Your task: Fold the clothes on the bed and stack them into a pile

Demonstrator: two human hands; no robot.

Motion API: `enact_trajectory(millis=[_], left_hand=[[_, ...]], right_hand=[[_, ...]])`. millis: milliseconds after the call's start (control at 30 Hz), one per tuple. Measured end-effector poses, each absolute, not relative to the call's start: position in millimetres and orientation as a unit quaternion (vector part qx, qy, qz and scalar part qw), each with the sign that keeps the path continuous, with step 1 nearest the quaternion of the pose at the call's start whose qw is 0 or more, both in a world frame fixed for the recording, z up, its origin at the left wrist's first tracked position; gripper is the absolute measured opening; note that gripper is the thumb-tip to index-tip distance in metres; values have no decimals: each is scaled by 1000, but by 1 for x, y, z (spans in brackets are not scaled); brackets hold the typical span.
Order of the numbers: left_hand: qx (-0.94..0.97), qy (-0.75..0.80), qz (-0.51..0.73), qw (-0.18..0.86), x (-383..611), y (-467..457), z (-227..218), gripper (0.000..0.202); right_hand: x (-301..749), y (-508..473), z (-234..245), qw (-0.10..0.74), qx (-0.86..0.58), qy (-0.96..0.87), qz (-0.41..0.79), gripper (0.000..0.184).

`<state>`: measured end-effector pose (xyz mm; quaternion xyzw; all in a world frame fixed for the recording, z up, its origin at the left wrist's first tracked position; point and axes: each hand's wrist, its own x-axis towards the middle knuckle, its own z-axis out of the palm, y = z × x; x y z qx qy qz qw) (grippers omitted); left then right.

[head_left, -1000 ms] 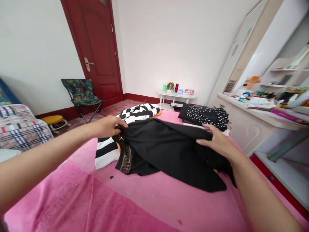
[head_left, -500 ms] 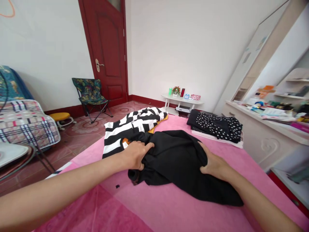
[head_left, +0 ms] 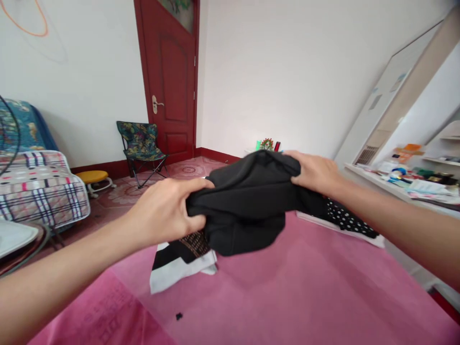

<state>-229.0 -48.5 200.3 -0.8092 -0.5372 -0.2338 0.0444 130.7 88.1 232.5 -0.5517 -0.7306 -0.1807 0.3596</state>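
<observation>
A black garment (head_left: 247, 196) hangs bunched between my two hands, lifted off the pink bedspread (head_left: 287, 287). My left hand (head_left: 172, 208) grips its left end, thumb and fingers closed on the cloth. At the upper right, my right hand (head_left: 309, 170) pinches the other side. Part of a black-and-white striped garment (head_left: 179, 268) shows below my left hand; the black cloth hides most of it. Whether the black garment is a top or trousers I cannot tell.
Folded dotted black clothing (head_left: 347, 215) lies at the bed's right edge. A small dark scrap (head_left: 178, 316) is near the front. Beyond stand a folding chair (head_left: 141, 143), a yellow stool (head_left: 92, 177) and a red door (head_left: 172, 81). A cluttered counter (head_left: 406, 187) runs along the right.
Both hands have raised the black garment from the bed, and it now hangs in the air in front of the striped garment. The view has tilted slightly upward.
</observation>
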Motion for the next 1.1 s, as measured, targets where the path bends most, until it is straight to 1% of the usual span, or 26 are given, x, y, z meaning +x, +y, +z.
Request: enact_trajectory(millis=[33, 100, 133, 200, 267, 333, 367, 433, 533, 700, 800, 867, 967, 1033, 1100], left_hand=[[-791, -561, -234, 66, -236, -34, 201, 59], [-759, -599, -230, 110, -248, 0, 191, 62], [-751, -609, -222, 125, -253, 17, 180, 64], [-756, -613, -191, 125, -259, 48, 145, 69], [-784, -598, -134, 97, -263, 70, 104, 75], [-787, -592, -134, 108, -263, 81, 69, 77], [-785, -591, -142, 118, -263, 83, 57, 77], [-782, -587, -158, 136, -263, 83, 43, 76], [-778, -589, -162, 147, -260, 78, 41, 74], [-767, -604, -146, 160, -256, 72, 46, 74], [-762, -615, -110, 170, -250, 66, 60, 72], [-754, -616, -84, 210, -238, 59, 79, 65], [-761, -581, -105, 269, -196, 45, 113, 41], [-796, -531, -150, 248, -157, 37, 126, 36], [-836, -488, -176, 180, -116, 32, 124, 39]], right_hand=[[113, 104, 243, 319, -529, -754, -223, 67], [82, 131, 245, 283, -505, -759, -298, 71], [69, 141, 236, 277, -505, -751, -323, 71], [51, 154, 198, 257, -525, -743, -326, 65], [44, 157, 142, 206, -554, -760, -270, 60], [47, 152, 83, 125, -577, -790, -167, 64], [51, 148, 57, 75, -586, -800, -103, 65], [60, 138, 18, 34, -609, -792, -23, 61], [68, 124, -4, 32, -634, -772, 15, 62], [66, 96, 3, 36, -632, -774, 25, 65], [65, 70, 3, 48, -620, -783, 23, 66], [66, 52, 2, 62, -607, -792, 26, 66], [69, 26, 1, 84, -588, -804, 34, 66], [72, 9, 3, 96, -578, -810, 38, 65], [75, -9, 6, 106, -565, -817, 42, 64]])
